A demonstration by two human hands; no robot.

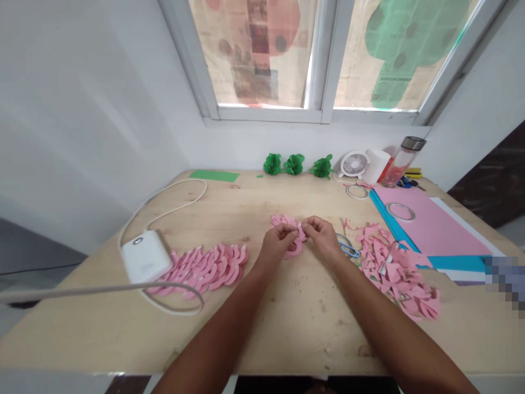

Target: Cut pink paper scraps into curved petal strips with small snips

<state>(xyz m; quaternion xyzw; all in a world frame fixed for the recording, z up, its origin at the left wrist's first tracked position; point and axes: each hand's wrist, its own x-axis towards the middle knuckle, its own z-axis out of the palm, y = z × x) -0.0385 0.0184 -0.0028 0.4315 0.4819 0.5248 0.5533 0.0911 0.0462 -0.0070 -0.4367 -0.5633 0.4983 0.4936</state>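
Pink paper cutout [293, 253], between left fingers [289, 237] and right fingers [313, 223] — both pinching it, more pink paper [280, 219] just beyond the left ones.

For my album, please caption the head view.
At a wooden table, left hand and right hand hold pink paper before green paper ornaments.

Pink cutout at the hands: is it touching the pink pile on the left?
Apart: the head view shows bare tabletop and the left hand between pink cutout and pile.
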